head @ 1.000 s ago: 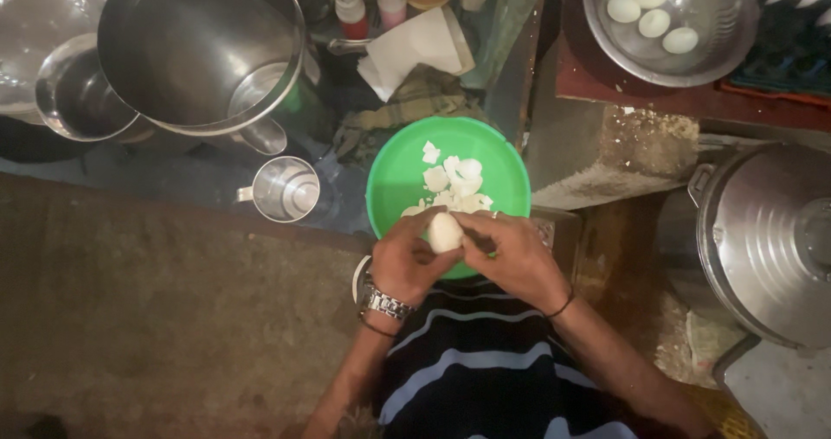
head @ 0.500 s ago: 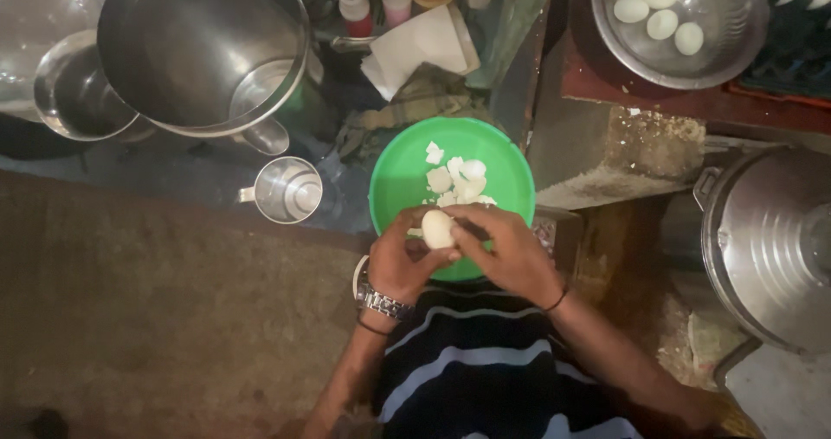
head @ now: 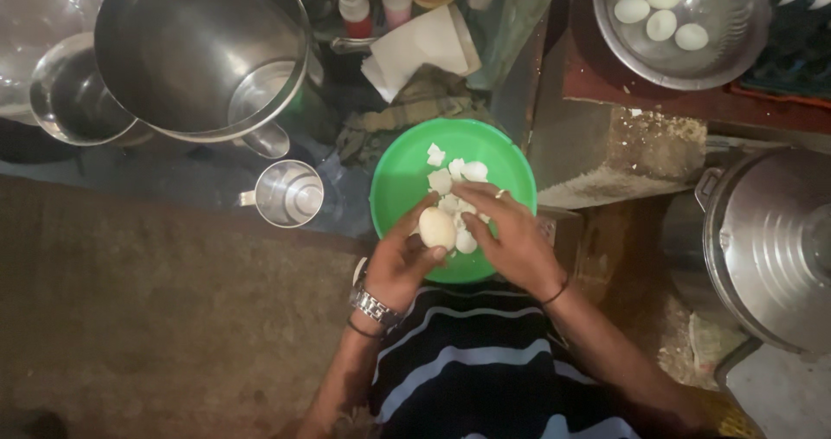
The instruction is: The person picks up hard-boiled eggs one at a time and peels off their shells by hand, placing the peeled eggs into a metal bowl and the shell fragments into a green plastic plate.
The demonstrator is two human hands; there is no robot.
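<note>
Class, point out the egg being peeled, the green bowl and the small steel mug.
egg (head: 437, 228), head view, middle of its shell
green bowl (head: 400, 175), head view, bare inner wall
small steel mug (head: 291, 194), head view, inside its mouth

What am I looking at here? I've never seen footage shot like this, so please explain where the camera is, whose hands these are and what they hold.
The camera sits on a person's head and looks straight down, so both hands are the wearer's own. The left hand, with a wristwatch, holds a pale egg. The right hand is spread beside the egg, fingers over a green bowl that holds white shell bits. Around it stand a small steel mug, a big steel pot, and a metal bowl of more eggs.
</note>
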